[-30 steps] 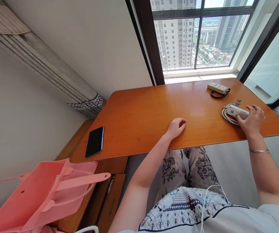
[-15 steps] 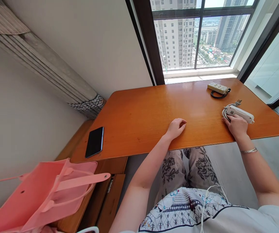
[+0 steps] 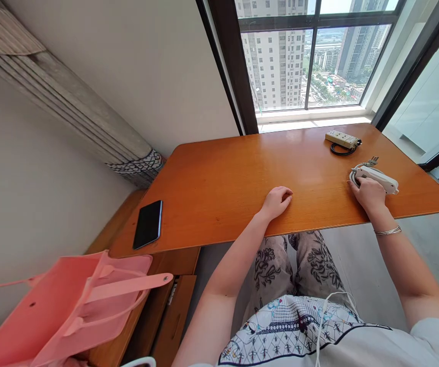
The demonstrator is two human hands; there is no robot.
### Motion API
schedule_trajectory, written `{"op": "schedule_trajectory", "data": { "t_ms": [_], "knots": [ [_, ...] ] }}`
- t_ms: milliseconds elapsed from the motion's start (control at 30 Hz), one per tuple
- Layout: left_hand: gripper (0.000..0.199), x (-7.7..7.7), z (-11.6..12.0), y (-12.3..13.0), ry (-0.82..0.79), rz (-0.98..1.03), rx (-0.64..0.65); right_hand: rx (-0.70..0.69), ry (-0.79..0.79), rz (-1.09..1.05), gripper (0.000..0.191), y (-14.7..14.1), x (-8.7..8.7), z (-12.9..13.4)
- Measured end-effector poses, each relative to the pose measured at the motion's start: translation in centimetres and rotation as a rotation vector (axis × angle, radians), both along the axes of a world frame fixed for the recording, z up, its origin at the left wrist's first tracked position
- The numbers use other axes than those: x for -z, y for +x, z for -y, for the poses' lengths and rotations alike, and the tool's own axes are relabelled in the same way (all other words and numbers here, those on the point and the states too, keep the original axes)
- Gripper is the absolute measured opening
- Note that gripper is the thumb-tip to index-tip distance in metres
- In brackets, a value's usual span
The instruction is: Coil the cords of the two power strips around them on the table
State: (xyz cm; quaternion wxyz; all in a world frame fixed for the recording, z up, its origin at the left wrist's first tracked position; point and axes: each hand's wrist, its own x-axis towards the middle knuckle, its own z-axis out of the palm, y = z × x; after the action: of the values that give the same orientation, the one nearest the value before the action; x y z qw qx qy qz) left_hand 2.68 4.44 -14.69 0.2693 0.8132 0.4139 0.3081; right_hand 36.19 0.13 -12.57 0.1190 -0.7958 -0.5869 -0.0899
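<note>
My right hand [image 3: 370, 193] is closed on the near left end of a white power strip [image 3: 382, 178] at the right side of the wooden table [image 3: 211, 178]. The strip's white cord is coiled at its left end, and its plug [image 3: 372, 161] points toward the window. Part of the strip is hidden by my fingers. My left hand [image 3: 276, 202] rests near the table's front edge with its fingers loosely curled together, and nothing shows in it. A beige power strip [image 3: 343, 138] with a coiled black cord lies farther back, beyond the white one.
A black phone or tablet [image 3: 148, 224] lies at the table's left end. Below it, a pink bag [image 3: 70, 300] stands over a wooden cabinet [image 3: 175, 311]. A window [image 3: 311, 66] is behind the table, and a patterned curtain [image 3: 89, 120] hangs at the left wall.
My right hand has shifted very slightly at the white power strip, its fingers a little farther over the strip's end. The view has moved a touch. My left hand stays put.
</note>
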Motion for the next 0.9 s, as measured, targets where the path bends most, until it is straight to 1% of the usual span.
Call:
{"op": "schedule_trajectory", "data": {
  "t_ms": [133, 267, 333, 400, 467, 533, 567, 667, 733, 800, 900],
  "knots": [
    [0.014, 0.1, 0.0, 0.0, 0.004, -0.008, 0.006, 0.050, -0.073, -0.039, 0.028, -1.1, -0.8, -0.6],
    [0.013, 0.1, 0.1, 0.0, 0.008, -0.011, 0.006, 0.077, -0.050, -0.139, 0.016, -1.0, -1.1, -1.0],
    [0.013, 0.2, 0.1, 0.0, 0.011, -0.012, 0.008, 0.082, -0.046, -0.155, 0.016, -1.0, -1.2, -0.8],
    [0.013, 0.1, 0.1, 0.0, 0.012, -0.017, 0.014, 0.055, -0.010, -0.134, 0.021, -1.2, -1.1, -0.2],
    [0.013, 0.1, 0.1, 0.0, 0.014, -0.022, 0.018, -0.030, 0.085, -0.111, 0.028, -1.9, -0.9, 0.6],
    [0.013, 0.0, 0.1, -0.1, 0.017, -0.028, 0.020, -0.150, 0.179, -0.122, 0.030, -3.2, -0.6, 1.2],
    [0.013, -0.1, 0.1, -0.1, 0.020, -0.031, 0.021, -0.214, 0.199, -0.146, 0.029, -4.1, -0.4, 1.4],
    [0.014, -0.2, 0.2, -0.1, 0.031, -0.033, 0.022, -0.394, 0.153, -0.246, 0.025, -6.8, 0.2, 1.4],
    [0.014, -0.1, 0.2, -0.1, 0.040, -0.022, 0.015, -0.490, 0.110, -0.315, 0.022, -8.7, 0.2, 0.8],
    [0.014, 0.0, 0.2, -0.1, 0.050, 0.005, -0.004, -0.560, 0.082, -0.379, 0.021, -10.4, -0.1, -0.3],
    [0.016, 0.3, -0.1, -0.1, 0.067, 0.065, -0.044, -0.648, 0.062, -0.456, 0.019, -12.7, -0.8, -2.8]
  ]
}}
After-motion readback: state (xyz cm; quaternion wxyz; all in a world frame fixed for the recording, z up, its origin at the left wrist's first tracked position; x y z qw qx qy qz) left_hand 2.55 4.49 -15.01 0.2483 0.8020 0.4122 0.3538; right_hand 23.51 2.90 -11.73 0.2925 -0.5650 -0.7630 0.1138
